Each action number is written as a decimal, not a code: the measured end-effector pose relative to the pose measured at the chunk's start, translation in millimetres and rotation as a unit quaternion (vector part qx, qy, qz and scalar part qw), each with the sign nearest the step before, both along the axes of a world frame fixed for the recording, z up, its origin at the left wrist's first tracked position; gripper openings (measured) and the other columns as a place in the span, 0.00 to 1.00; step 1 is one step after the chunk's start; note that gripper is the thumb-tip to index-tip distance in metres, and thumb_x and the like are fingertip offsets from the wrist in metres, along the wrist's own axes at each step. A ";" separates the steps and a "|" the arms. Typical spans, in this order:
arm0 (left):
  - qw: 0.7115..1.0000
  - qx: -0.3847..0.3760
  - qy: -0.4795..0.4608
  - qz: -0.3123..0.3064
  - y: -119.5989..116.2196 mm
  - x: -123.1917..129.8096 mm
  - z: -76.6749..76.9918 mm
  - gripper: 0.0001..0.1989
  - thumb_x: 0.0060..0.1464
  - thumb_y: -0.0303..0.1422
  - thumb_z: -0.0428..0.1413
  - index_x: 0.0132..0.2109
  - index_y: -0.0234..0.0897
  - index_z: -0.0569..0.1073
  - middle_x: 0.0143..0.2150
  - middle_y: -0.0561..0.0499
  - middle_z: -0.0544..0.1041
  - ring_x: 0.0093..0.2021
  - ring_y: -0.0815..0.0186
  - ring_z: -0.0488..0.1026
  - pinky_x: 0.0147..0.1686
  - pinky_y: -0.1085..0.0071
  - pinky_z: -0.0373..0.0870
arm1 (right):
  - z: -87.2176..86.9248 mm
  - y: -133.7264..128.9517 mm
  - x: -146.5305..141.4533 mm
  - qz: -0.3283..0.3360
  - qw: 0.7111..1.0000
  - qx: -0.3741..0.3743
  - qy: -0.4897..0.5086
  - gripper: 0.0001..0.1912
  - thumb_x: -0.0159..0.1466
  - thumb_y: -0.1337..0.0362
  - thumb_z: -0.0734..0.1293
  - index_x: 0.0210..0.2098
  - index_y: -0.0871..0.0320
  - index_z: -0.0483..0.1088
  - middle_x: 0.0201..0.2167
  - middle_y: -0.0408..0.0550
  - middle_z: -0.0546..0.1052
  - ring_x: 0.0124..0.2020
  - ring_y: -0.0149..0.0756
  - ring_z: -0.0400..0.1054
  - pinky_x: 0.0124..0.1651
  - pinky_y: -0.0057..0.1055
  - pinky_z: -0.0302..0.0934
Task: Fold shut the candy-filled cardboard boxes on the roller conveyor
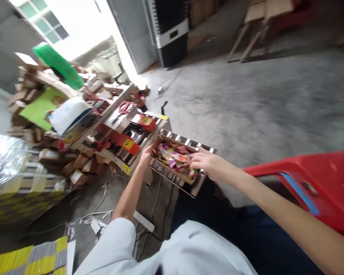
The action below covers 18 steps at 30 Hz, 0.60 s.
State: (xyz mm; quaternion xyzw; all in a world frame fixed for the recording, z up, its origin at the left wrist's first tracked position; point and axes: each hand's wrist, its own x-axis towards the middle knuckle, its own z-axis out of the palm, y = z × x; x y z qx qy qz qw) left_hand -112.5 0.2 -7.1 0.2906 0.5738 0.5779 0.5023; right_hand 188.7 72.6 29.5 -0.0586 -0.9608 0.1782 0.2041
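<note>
An open cardboard box (pixel 174 171) filled with colourful wrapped packets (pixel 176 157) lies on a short roller conveyor (pixel 202 147). My left hand (pixel 145 157) is closed at the box's left end, its fingers against the cardboard edge. Over the right end of the box reaches my right hand (pixel 205 163), its fingers partly stretched out and touching the packets or the rim. Beyond the box, the conveyor runs into a taping machine (pixel 123 141) with red parts and yellow labels. Red-handled scissors (pixel 126 107) rest on top of the machine.
To the right stands a red plastic stool or chair (pixel 329 183). Folded cartons (pixel 83 164) are heaped at left, near a wrapped stack (pixel 25 187). Cables and a power strip (pixel 143 221) lie on the floor. A black-and-white cooler (pixel 172 34) stands behind.
</note>
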 end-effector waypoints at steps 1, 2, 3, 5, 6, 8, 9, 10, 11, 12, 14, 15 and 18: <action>1.000 0.011 0.008 0.019 -0.9 -11.6 3.0 0.21 0.51 0.44 0.66 0.44 0.32 0.75 0.33 0.52 0.75 0.28 0.71 0.71 0.29 0.74 0.70 | -0.4 -3.9 5.6 -0.014 0.999 -0.040 0.026 0.21 0.58 0.79 0.58 0.44 0.54 0.73 0.49 0.50 0.78 0.58 0.41 0.69 0.71 0.50 0.46; 0.999 0.019 0.011 0.024 0.1 -18.9 5.5 0.24 0.45 0.45 0.69 0.42 0.32 0.75 0.28 0.54 0.74 0.24 0.73 0.68 0.25 0.76 0.66 | 0.6 -8.9 11.0 -0.034 0.996 -0.070 0.049 0.23 0.60 0.77 0.59 0.51 0.54 0.70 0.57 0.51 0.74 0.63 0.42 0.65 0.72 0.50 0.45; 0.999 0.025 0.012 0.017 2.3 -23.0 7.8 0.25 0.40 0.45 0.71 0.40 0.31 0.76 0.25 0.56 0.72 0.21 0.74 0.66 0.23 0.77 0.62 | 2.2 -14.3 14.7 -0.059 0.991 -0.091 0.072 0.25 0.62 0.74 0.60 0.57 0.54 0.66 0.63 0.52 0.69 0.67 0.43 0.59 0.73 0.50 0.43; 0.999 0.033 0.008 -0.029 8.1 -25.4 13.1 0.27 0.36 0.45 0.73 0.37 0.31 0.75 0.24 0.56 0.71 0.20 0.74 0.65 0.21 0.77 0.59 | 3.3 -22.9 13.0 -0.101 0.986 -0.093 0.095 0.29 0.67 0.68 0.60 0.67 0.54 0.55 0.70 0.54 0.58 0.72 0.43 0.50 0.74 0.50 0.41; 0.998 0.036 0.006 -0.060 10.8 -25.1 16.3 0.27 0.35 0.45 0.73 0.36 0.31 0.75 0.24 0.56 0.71 0.21 0.74 0.66 0.22 0.77 0.59 | 1.2 -25.2 6.9 -0.108 0.987 -0.074 0.094 0.31 0.69 0.66 0.59 0.70 0.54 0.50 0.72 0.54 0.55 0.72 0.43 0.48 0.74 0.49 0.41; 0.992 0.036 0.009 -0.121 14.6 -23.9 23.0 0.27 0.35 0.46 0.73 0.36 0.31 0.73 0.26 0.55 0.72 0.23 0.74 0.67 0.24 0.77 0.61 | -10.4 -25.5 -14.1 -0.092 0.993 -0.013 0.065 0.31 0.71 0.62 0.58 0.72 0.52 0.48 0.72 0.54 0.53 0.72 0.43 0.49 0.73 0.49 0.42; 0.989 0.032 0.018 -0.146 15.8 -23.2 26.0 0.27 0.35 0.46 0.73 0.35 0.31 0.73 0.26 0.55 0.72 0.24 0.74 0.66 0.25 0.77 0.61 | -19.5 -24.1 -27.1 -0.076 0.996 0.018 0.043 0.30 0.72 0.60 0.58 0.72 0.52 0.50 0.72 0.53 0.55 0.72 0.44 0.51 0.73 0.50 0.43; 0.984 0.023 0.031 -0.174 16.8 -22.4 28.4 0.28 0.36 0.46 0.73 0.36 0.31 0.72 0.26 0.55 0.71 0.24 0.74 0.66 0.25 0.77 0.61 | -30.2 -22.1 -40.5 -0.060 0.997 0.042 0.021 0.29 0.72 0.58 0.58 0.71 0.52 0.53 0.70 0.52 0.58 0.71 0.45 0.53 0.72 0.51 0.44; 0.978 0.011 0.046 -0.203 17.7 -21.6 29.9 0.28 0.37 0.47 0.73 0.36 0.31 0.72 0.26 0.55 0.71 0.24 0.74 0.66 0.26 0.77 0.61 | -41.4 -20.0 -53.1 -0.049 0.997 0.059 -0.001 0.27 0.72 0.57 0.58 0.69 0.52 0.57 0.69 0.52 0.61 0.69 0.46 0.56 0.72 0.52 0.46; 0.971 0.000 0.061 -0.231 18.9 -20.6 30.4 0.28 0.38 0.47 0.72 0.36 0.31 0.71 0.27 0.55 0.71 0.25 0.73 0.67 0.27 0.76 0.61 | -52.5 -18.1 -64.3 -0.044 0.996 0.068 -0.022 0.26 0.72 0.57 0.58 0.68 0.53 0.60 0.67 0.52 0.64 0.68 0.47 0.58 0.71 0.53 0.48; 0.956 -0.006 0.101 -0.276 22.7 -18.2 29.0 0.27 0.40 0.48 0.71 0.37 0.32 0.71 0.28 0.53 0.72 0.27 0.71 0.69 0.29 0.74 0.63 | -70.4 -15.7 -80.5 -0.046 0.995 0.072 -0.053 0.26 0.70 0.57 0.59 0.66 0.57 0.64 0.65 0.54 0.66 0.68 0.49 0.58 0.70 0.53 0.50; 0.947 0.000 0.131 -0.294 25.3 -17.0 27.7 0.27 0.42 0.49 0.70 0.37 0.32 0.71 0.29 0.52 0.73 0.28 0.70 0.69 0.30 0.73 0.64 | -75.9 -15.2 -85.2 -0.051 0.994 0.070 -0.063 0.26 0.70 0.57 0.60 0.65 0.58 0.65 0.65 0.55 0.67 0.68 0.50 0.58 0.70 0.53 0.50; 0.903 0.030 0.269 -0.335 33.7 -13.8 27.7 0.21 0.47 0.47 0.67 0.37 0.33 0.73 0.30 0.51 0.73 0.29 0.69 0.68 0.31 0.72 0.64 | -76.4 -14.3 -89.5 -0.056 0.993 0.054 -0.086 0.25 0.68 0.59 0.62 0.61 0.60 0.69 0.64 0.57 0.68 0.68 0.52 0.56 0.71 0.54 0.49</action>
